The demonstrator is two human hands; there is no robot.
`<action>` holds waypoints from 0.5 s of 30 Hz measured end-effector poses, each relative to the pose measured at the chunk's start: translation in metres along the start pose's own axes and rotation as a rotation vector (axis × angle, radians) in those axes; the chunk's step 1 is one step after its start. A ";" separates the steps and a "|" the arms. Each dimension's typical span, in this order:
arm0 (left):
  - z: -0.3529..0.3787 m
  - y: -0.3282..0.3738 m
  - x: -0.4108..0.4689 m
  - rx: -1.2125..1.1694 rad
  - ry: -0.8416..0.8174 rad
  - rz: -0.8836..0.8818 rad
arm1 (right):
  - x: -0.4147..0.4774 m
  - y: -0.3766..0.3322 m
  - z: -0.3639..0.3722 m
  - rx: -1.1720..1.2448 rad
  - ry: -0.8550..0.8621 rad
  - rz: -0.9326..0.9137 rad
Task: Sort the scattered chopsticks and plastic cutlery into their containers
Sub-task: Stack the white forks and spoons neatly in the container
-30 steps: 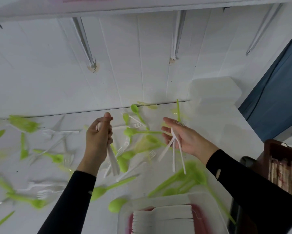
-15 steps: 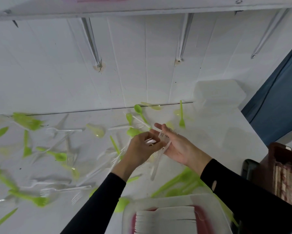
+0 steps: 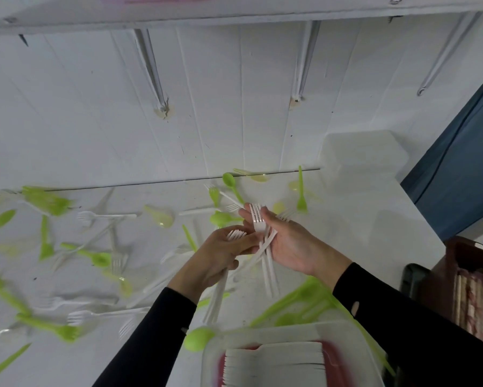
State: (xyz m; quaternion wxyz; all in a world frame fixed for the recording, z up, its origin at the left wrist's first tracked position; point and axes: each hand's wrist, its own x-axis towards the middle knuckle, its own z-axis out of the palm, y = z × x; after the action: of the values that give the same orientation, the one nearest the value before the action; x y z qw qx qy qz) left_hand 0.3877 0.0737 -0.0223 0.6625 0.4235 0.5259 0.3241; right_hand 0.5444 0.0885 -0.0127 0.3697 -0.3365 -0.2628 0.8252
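Note:
My left hand [image 3: 218, 255] grips a bundle of white plastic forks [image 3: 216, 297], tines up by the fingertips and handles hanging below the palm. My right hand [image 3: 290, 244] lies palm up just to its right, with a few more white forks [image 3: 258, 223] resting across its fingers; the two hands touch. Green spoons [image 3: 229, 181] and forks, plus white and clear cutlery [image 3: 95, 216], lie scattered over the white table [image 3: 360, 224]. A clear container [image 3: 290, 358] at the bottom holds a neat stack of white forks.
A brown box with wrapped chopsticks [image 3: 474, 303] stands at the right edge. An empty clear tub [image 3: 357, 157] sits at the table's back right against the white panelled wall. Green forks [image 3: 298, 303] lie piled beside the container. A blue panel [image 3: 463, 163] rises on the right.
My left hand swung right from over the scattered pile with its white forks and met my right hand. The right hand's forks now lie straighter across the palm.

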 end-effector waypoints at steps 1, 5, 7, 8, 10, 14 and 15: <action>0.002 -0.002 0.000 -0.013 0.006 -0.004 | 0.001 0.001 0.000 -0.032 -0.004 0.007; 0.014 -0.011 0.000 -0.017 0.060 0.055 | 0.003 0.008 -0.005 -0.215 0.014 0.022; 0.018 -0.016 0.000 0.039 0.090 0.082 | 0.006 0.013 -0.010 -0.259 0.002 0.025; 0.019 -0.017 0.000 0.037 0.097 0.087 | 0.007 0.013 -0.009 -0.228 0.002 0.020; 0.018 -0.016 0.001 0.009 0.098 0.096 | 0.008 0.009 -0.009 -0.118 0.084 -0.017; 0.006 -0.006 0.002 -0.083 0.186 0.083 | 0.012 0.000 -0.020 -0.139 0.481 -0.176; 0.004 -0.005 0.003 -0.092 0.201 0.079 | 0.012 -0.001 -0.024 -0.149 0.547 -0.164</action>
State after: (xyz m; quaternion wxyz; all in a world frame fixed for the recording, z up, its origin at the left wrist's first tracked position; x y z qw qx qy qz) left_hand 0.3919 0.0734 -0.0275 0.6118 0.3783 0.5574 0.4146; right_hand 0.5569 0.1027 -0.0310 0.4667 -0.5502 -0.2395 0.6497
